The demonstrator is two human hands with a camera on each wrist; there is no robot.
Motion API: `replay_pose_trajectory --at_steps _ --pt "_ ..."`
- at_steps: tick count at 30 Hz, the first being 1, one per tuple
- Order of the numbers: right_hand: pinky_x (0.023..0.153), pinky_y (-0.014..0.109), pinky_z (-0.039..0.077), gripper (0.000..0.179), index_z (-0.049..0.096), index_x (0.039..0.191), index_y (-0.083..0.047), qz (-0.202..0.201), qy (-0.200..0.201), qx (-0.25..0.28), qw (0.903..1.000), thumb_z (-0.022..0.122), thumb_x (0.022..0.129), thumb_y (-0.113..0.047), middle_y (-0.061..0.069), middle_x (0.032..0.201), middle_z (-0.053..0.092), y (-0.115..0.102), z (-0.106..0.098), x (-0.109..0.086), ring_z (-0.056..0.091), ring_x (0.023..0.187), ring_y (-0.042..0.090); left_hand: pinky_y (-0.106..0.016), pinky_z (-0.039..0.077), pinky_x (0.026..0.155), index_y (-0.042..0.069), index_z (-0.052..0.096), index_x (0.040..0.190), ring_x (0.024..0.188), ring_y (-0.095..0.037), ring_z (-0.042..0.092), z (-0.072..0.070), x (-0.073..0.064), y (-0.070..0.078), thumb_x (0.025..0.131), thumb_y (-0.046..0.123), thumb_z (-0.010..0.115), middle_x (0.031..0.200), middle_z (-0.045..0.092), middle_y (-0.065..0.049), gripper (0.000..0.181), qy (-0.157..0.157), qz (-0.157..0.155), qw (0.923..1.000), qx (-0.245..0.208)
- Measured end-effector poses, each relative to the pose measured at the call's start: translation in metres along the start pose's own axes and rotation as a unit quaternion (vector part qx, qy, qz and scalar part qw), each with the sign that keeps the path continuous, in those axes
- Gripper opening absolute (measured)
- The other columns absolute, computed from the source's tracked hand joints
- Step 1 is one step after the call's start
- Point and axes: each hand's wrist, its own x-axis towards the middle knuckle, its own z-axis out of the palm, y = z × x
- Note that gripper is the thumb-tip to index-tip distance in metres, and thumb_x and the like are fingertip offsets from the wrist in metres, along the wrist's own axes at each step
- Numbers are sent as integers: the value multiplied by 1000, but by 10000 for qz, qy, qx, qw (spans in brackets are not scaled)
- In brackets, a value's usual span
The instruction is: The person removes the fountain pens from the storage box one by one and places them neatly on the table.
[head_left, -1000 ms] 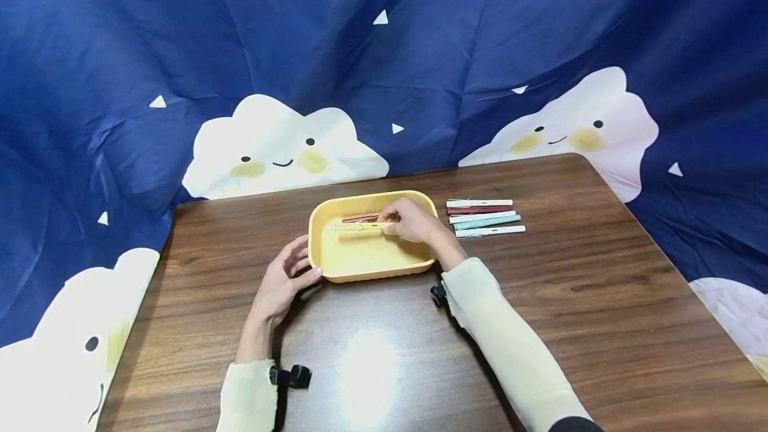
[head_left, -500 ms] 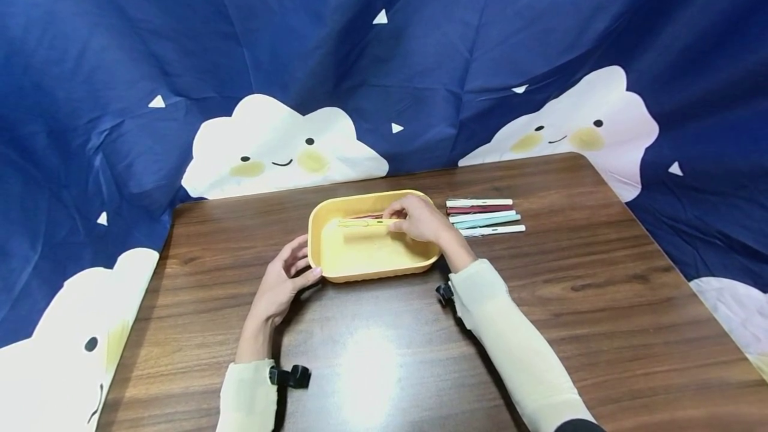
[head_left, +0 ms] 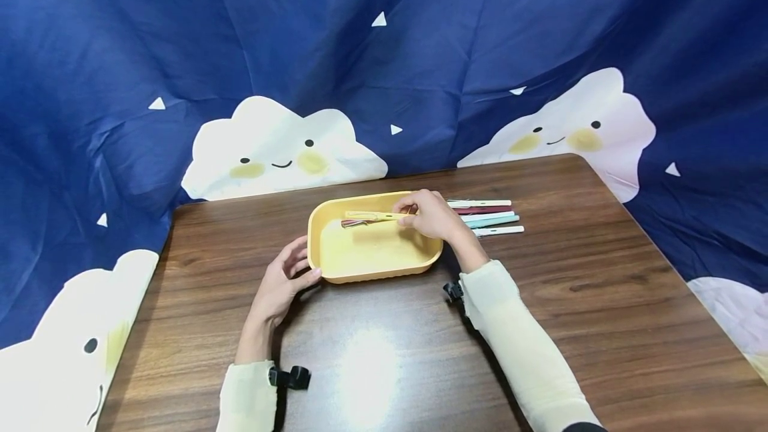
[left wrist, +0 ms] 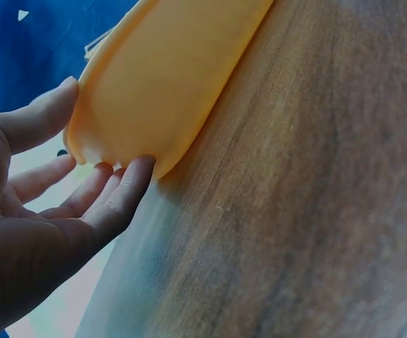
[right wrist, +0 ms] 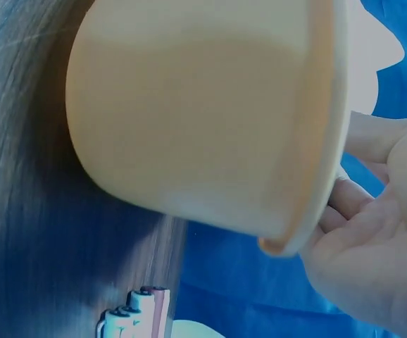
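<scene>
A yellow plastic tray (head_left: 375, 277) stands near the back of the table. My left hand (head_left: 282, 282) holds its front-left corner; in the left wrist view the thumb lies at the rim and the fingertips touch the outer wall of the tray (left wrist: 168, 77). Over the tray's right part, my right hand (head_left: 437, 215) pinches the end of a yellow pen (head_left: 373, 216), whose other end points left. Below that pen a dark red pen (head_left: 353, 223) lies in the tray, partly covered. In the right wrist view, the tray (right wrist: 203, 127) hides the pen and my fingertips.
Right of the tray lies a row of pens: a cream one (head_left: 486, 203), a dark red one (head_left: 495, 209), a light blue one (head_left: 498, 221) and white ones. A blue cloth with clouds (head_left: 420, 52) hangs behind the wooden table (head_left: 600, 299).
My right hand has moved right and slightly up with the yellow pen, tilting it so its left end rises. More of the red pen's clip end shows. The left hand has stayed put.
</scene>
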Motion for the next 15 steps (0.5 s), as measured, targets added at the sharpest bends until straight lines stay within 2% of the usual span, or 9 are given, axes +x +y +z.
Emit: replay_pose_trajectory --at_steps 9,15 --pt "78 35 50 17 77 97 -3 -219 222 59 9995 81 81 2 6 86 71 6 -9 -3 63 83 22 -25 55 87 6 42 153 124 -33 54 -1 2 1 88 -10 72 142 50 -26 73 3 48 10000 28" --pt "80 37 52 16 77 98 -3 -113 230 -19 9997 80 83 0 6 91 73 10 -11 -10 65 85 23 -25 56 86 5 41 153 127 -39 51 0 1 0 87 -12 71 142 49 -27 74 3 -6 10000 -38"
